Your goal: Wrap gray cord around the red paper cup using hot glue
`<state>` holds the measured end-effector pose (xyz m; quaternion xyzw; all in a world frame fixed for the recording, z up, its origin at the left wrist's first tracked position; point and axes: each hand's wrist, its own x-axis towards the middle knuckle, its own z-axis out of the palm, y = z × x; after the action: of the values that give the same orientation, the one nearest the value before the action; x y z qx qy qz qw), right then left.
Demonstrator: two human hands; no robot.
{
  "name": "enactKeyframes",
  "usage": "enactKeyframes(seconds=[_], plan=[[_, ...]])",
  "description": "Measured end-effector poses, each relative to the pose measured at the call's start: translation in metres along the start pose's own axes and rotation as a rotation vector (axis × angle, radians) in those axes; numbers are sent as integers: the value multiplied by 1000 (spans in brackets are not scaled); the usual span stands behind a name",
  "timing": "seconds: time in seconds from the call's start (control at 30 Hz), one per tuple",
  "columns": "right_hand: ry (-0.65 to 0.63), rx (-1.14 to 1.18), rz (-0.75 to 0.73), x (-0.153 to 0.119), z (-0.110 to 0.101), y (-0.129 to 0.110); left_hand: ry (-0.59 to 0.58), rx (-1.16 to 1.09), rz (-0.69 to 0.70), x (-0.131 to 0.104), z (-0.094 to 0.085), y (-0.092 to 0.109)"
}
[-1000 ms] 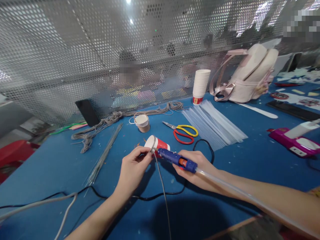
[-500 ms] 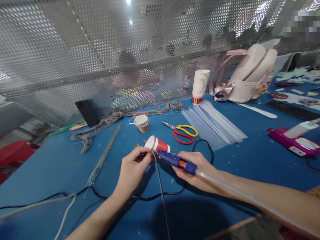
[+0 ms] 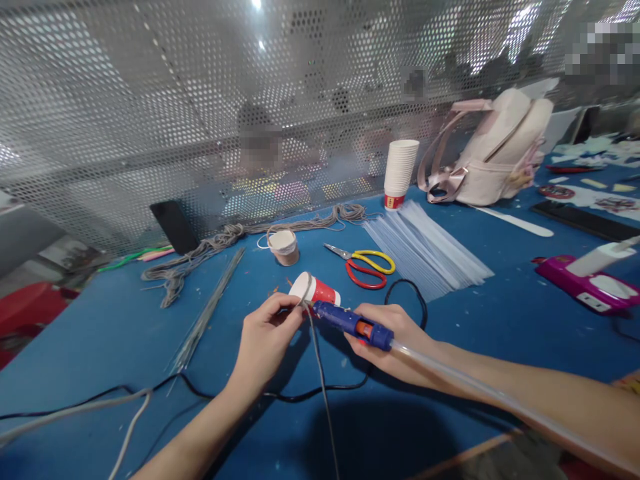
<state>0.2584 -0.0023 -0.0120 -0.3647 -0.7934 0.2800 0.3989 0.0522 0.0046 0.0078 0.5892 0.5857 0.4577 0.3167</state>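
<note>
My left hand [image 3: 270,333] pinches a grey cord [image 3: 321,373] against the rim end of a red and white paper cup [image 3: 323,291], which lies on its side. The cord loops round the cup and trails down toward me. In my right hand [image 3: 390,333] is a blue glue gun [image 3: 345,319], its nozzle at the cord beside my left fingertips. A long clear glue stick [image 3: 450,373] sticks out of its back end. Behind the cup stands a small cord-wrapped cup [image 3: 285,248] with a white top band.
Scissors [image 3: 367,263], clear strips [image 3: 425,247], stacked cups [image 3: 401,173], a backpack [image 3: 493,153] and a purple power strip [image 3: 585,283] lie right. Left are thin wires [image 3: 210,310], grey cord bundles [image 3: 187,267] and a phone [image 3: 174,225]. A black cable [image 3: 320,393] crosses the table [image 3: 115,307].
</note>
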Motion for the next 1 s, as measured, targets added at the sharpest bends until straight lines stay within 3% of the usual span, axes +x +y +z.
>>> enactKeyframes(seconds=[0.63,0.8,1.0], plan=[[36,-22,-4,5,-6,-6,0,-4,34,-2,-1,3],[52,14,57,6,-8,-6,23,16,52,-1,-1,1],[29,-3,0,3,-6,-5,11,42,97,-1,-1,1]])
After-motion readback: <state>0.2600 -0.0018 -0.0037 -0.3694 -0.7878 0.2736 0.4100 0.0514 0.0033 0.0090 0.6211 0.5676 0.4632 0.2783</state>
